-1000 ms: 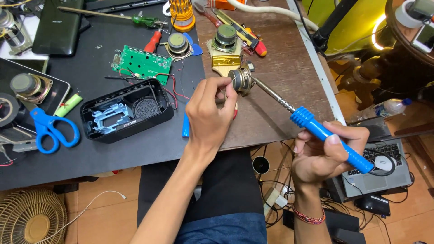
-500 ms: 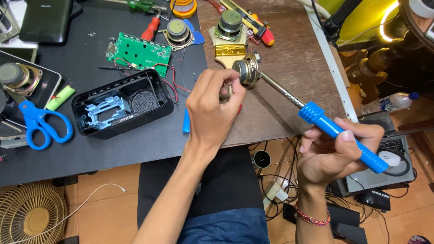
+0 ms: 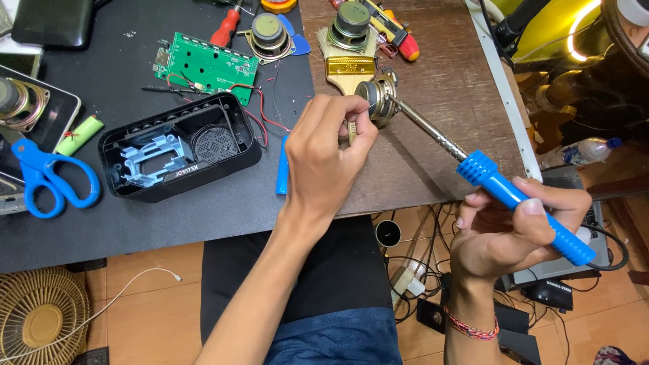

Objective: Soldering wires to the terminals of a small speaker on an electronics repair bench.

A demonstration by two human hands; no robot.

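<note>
Near the tabletop's left edge lie blue scissors [image 3: 44,177], then an opened black speaker casing [image 3: 177,149] with a green circuit board [image 3: 208,65] behind it. Further along, the left hand [image 3: 324,159] is pinched shut on a small round speaker driver [image 3: 376,101], held just above the tabletop near its front edge — a paintbrush [image 3: 349,67] lies behind. The right hand [image 3: 517,230], past the front right corner, is wrapped round the blue handle of a soldering iron [image 3: 520,203] — its tip touches the driver.

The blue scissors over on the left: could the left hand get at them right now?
Probably not at once: the left hand is pinching the small speaker against the soldering iron, and the open black case lies between it and the scissors.
</note>
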